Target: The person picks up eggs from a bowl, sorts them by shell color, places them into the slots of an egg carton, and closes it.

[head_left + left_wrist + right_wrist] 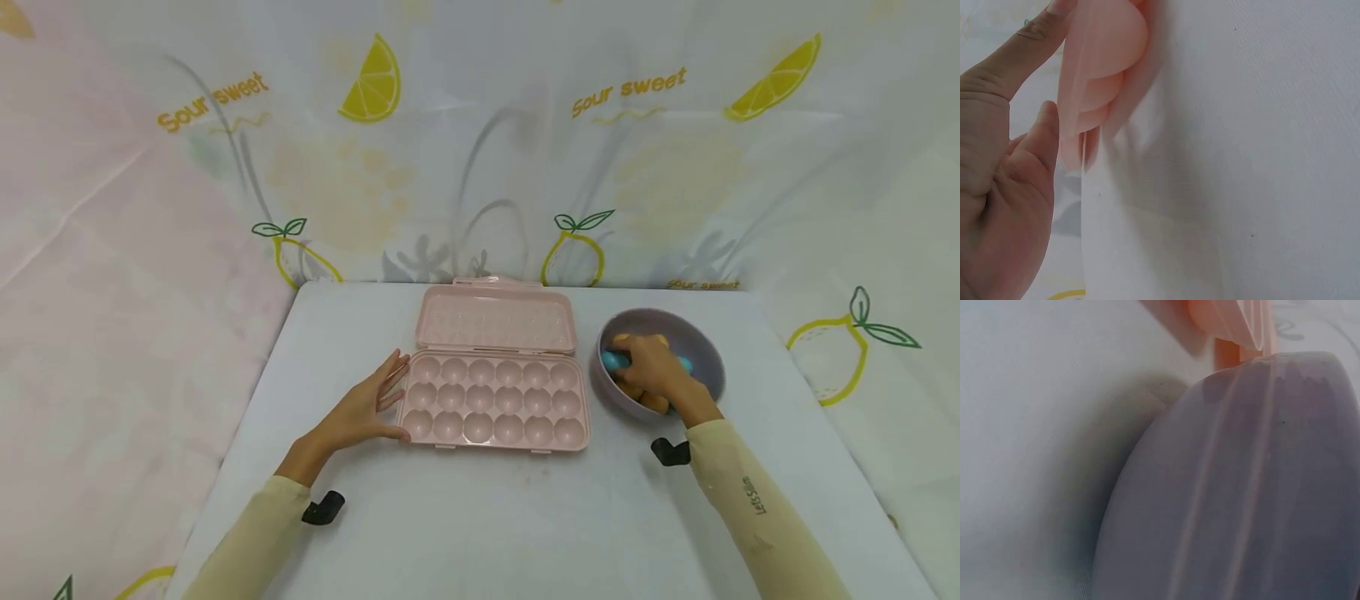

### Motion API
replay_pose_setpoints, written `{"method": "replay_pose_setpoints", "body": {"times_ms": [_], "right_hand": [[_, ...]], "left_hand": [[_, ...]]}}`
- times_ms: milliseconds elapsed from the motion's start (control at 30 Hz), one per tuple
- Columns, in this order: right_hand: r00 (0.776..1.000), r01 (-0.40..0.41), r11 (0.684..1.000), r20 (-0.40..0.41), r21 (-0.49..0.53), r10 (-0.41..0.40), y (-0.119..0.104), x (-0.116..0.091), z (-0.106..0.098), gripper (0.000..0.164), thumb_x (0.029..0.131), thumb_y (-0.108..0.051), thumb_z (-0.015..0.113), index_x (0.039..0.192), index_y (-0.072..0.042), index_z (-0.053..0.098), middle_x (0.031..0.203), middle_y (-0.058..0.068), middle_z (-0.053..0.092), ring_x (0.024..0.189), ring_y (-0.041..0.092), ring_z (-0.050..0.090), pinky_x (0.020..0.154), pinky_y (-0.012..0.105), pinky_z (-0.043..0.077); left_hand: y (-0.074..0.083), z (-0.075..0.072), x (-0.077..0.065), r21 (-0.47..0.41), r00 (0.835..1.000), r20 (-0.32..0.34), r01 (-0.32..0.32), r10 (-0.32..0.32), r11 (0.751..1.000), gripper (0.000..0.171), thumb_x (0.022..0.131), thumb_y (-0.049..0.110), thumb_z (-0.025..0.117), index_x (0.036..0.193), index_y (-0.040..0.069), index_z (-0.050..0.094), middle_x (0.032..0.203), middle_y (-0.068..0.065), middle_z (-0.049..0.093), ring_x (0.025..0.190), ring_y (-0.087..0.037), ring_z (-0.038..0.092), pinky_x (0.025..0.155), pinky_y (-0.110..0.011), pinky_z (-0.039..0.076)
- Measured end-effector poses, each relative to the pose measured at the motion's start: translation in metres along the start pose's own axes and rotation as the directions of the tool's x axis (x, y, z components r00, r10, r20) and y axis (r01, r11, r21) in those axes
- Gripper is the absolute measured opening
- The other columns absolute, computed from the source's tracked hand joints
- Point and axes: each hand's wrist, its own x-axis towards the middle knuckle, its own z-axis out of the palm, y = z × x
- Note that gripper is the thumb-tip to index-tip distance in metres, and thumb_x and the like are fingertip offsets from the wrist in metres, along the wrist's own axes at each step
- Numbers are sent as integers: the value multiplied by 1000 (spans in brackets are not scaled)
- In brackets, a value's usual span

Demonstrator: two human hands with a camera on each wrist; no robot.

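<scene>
A pink egg box (493, 400) lies with its lid folded back at the middle of the table, its rows of round hollows facing up. At its left end is my left hand (367, 408), fingers spread and thumb against the near corner; the left wrist view shows the thumb (1029, 47) along the box's side. My right hand (654, 367) reaches into a grey-purple bowl (708, 350) right of the box. Its fingers curl at a blue egg (613, 361) by the bowl's left wall. Brown eggs (654, 402) lie under and around this hand. The right wrist view shows only the bowl's outside.
A white table (480, 517) carries the box and bowl. Behind it hangs a printed cloth (480, 167) with lemons. The box's lid (495, 321) reaches towards the table's back edge. Close beside the box's right end stands the bowl.
</scene>
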Motion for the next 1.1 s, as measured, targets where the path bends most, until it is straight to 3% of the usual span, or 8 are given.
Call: {"method": "replay_pose_setpoints", "body": {"times_ms": [233, 633, 733, 833, 933, 1100], "right_hand": [[1000, -12, 1000, 19, 27, 11, -3, 0, 0, 17, 74, -18, 65, 90, -11, 61, 81, 1, 59, 68, 16, 51, 64, 34, 45], [1000, 21, 999, -3, 47, -21, -6, 0, 0, 10, 74, -12, 63, 80, -9, 57, 69, 5, 52, 60, 15, 43, 54, 28, 38], [1000, 18, 1000, -5, 26, -18, -6, 1, 1, 21, 73, -11, 59, 93, -3, 57, 80, 10, 55, 67, 19, 49, 59, 32, 44], [1000, 11, 1000, 3, 21, -11, -7, 0, -1, 38, 75, -11, 58, 111, 2, 53, 99, 16, 56, 86, 26, 51, 72, 40, 46], [1000, -11, 997, -15, 74, 12, -8, 0, -13, 42, 77, -10, 59, 116, 2, 52, 104, 18, 54, 91, 29, 50, 74, 43, 45], [993, -43, 981, -97, 191, 62, -20, 8, -47, 37, 79, -12, 61, 113, 0, 52, 100, 15, 52, 83, 26, 50, 69, 40, 46]], "left_hand": [[-21, -3, 0, 123, 998, -39, 50, -46, 991, 120, 52, 11, 82, 140, 24, 2, 145, -3, 11, 127, -19, 25, 96, -28, 34], [-23, -5, 0, 90, 999, -31, 42, -40, 995, 118, 53, 9, 82, 140, 22, 5, 145, -4, 14, 126, -23, 27, 96, -29, 34], [-20, -5, 0, 95, 999, -32, 34, -31, 995, 117, 53, 8, 82, 140, 20, 4, 145, -7, 13, 126, -26, 26, 97, -32, 33], [-11, -3, 0, 87, 999, -25, 26, -24, 996, 116, 54, 7, 81, 140, 15, 4, 144, -11, 12, 126, -30, 24, 97, -37, 31], [-1, -1, -2, 74, 1000, -12, 19, -18, 997, 114, 56, 6, 81, 140, 11, 4, 144, -15, 11, 126, -34, 22, 96, -41, 30], [-5, -2, -3, 111, 999, 13, -33, 32, 993, 113, 58, 4, 79, 140, 11, 2, 144, -17, 8, 125, -37, 21, 96, -39, 33]]}}
